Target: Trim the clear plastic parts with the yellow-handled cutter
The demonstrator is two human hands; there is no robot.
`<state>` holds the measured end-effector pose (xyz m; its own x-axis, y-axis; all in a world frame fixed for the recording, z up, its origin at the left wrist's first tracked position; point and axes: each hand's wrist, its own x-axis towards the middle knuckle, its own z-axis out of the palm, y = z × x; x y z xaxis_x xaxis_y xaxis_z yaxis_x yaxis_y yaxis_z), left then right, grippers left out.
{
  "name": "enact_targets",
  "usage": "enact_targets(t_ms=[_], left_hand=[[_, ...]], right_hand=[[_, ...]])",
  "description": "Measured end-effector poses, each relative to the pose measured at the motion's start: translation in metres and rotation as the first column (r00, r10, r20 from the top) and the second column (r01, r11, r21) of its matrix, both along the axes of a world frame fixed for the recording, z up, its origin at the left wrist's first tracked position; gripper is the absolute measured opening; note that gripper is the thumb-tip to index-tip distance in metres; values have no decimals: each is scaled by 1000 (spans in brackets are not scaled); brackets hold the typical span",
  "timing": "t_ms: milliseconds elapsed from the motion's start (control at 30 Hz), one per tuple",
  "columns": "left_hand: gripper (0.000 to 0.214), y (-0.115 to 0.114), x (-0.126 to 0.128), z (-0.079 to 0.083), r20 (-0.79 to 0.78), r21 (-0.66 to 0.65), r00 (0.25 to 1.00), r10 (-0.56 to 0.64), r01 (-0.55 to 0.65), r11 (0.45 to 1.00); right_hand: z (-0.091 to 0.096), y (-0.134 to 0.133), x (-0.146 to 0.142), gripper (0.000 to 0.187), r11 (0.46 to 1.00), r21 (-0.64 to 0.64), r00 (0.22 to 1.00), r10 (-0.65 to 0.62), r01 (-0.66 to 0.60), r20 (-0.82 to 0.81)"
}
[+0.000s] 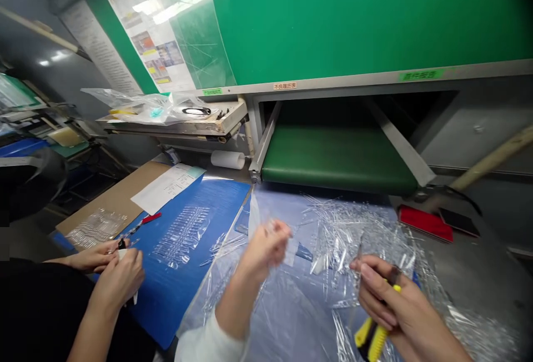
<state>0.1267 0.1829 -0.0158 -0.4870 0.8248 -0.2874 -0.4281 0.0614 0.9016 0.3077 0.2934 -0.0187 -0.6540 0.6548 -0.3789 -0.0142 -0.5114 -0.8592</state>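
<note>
My right hand (389,301) is closed around a pair of yellow-and-black-handled cutters (377,342), with the handles crossing the palm. Between its thumb and fingertips a thin clear piece (360,244) seems to stick up. My left hand (268,244) hovers over the work surface, blurred, its fingers curled together; anything inside them cannot be made out. Beyond my right hand spreads a heap of thin clear plastic pieces (353,229), many of them long and narrow. Below my left hand lies clear plastic film (287,306).
At left, a co-worker's hands (119,273) work over a blue mat (166,301) bearing rows of clear parts (185,234). A green conveyor belt (337,154) stands ahead. A red block (425,222) lies at right; a loaded shelf (175,126) juts out at upper left.
</note>
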Motion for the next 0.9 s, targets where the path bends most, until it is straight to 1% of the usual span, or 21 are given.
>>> enact_targets(t_ms=[67, 100, 167, 200, 267, 367, 433, 500, 567, 600, 667, 700, 733, 767, 833, 900], left_hand=[[39, 12, 32, -9, 54, 35, 987, -149, 148, 988], [43, 13, 45, -11, 109, 89, 968, -226, 217, 972], [46, 8, 61, -10, 205, 158, 933, -296, 267, 951], [45, 5, 66, -8, 237, 165, 926, -293, 259, 952], [41, -1, 70, -4, 235, 112, 945, -226, 205, 972], [31, -5, 74, 1, 144, -9, 982, -126, 128, 992], [25, -6, 77, 5, 109, -50, 984, -140, 146, 988], [24, -7, 80, 7, 106, -33, 973, -203, 208, 978], [29, -9, 82, 7, 100, 11, 964, -248, 248, 969], [31, -10, 83, 7, 88, 25, 965, -249, 247, 969], [35, -12, 82, 7, 47, 21, 976, -211, 211, 977], [36, -13, 81, 8, 24, 10, 983, -184, 184, 983], [37, -14, 81, 8, 4, 1, 987, -162, 162, 987], [38, -15, 80, 9, -10, -5, 989, -145, 145, 989], [39, -16, 79, 12, -31, -6, 992, -122, 121, 993], [40, -17, 79, 14, -51, -5, 992, -118, 118, 993]], right_hand=[[7, -12, -4, 37, 999, -39, 1000, -4, 3, -27], [9, -17, -4, 39, 999, -37, 1000, 5, -6, -20], [12, -24, -4, 41, 999, -9, 999, 50, -50, 11], [12, -26, -4, 42, 997, 9, 997, 73, -73, 24], [13, -26, -2, 42, 995, 52, 996, 81, -82, 32], [16, -20, -2, 45, 993, 119, 1000, 9, -13, 28], [20, -15, -3, 43, 989, 143, 999, 16, -21, 38], [23, -10, -5, 41, 985, 137, 993, 102, -109, 58], [23, -6, -6, 41, 967, 131, 975, 209, -218, 80], [22, -6, -5, 40, 956, 153, 966, 235, -249, 104], [19, -7, -2, 40, 930, 268, 963, 217, -253, 156], [18, -8, 1, 39, 903, 345, 961, 202, -257, 186], [17, -11, 5, 36, 862, 425, 956, 199, -275, 216], [17, -13, 8, 33, 808, 502, 947, 209, -308, 244], [17, -19, 15, 34, 671, 627, 917, 253, -395, 307], [19, -23, 19, 36, 534, 723, 899, 267, -438, 347]])
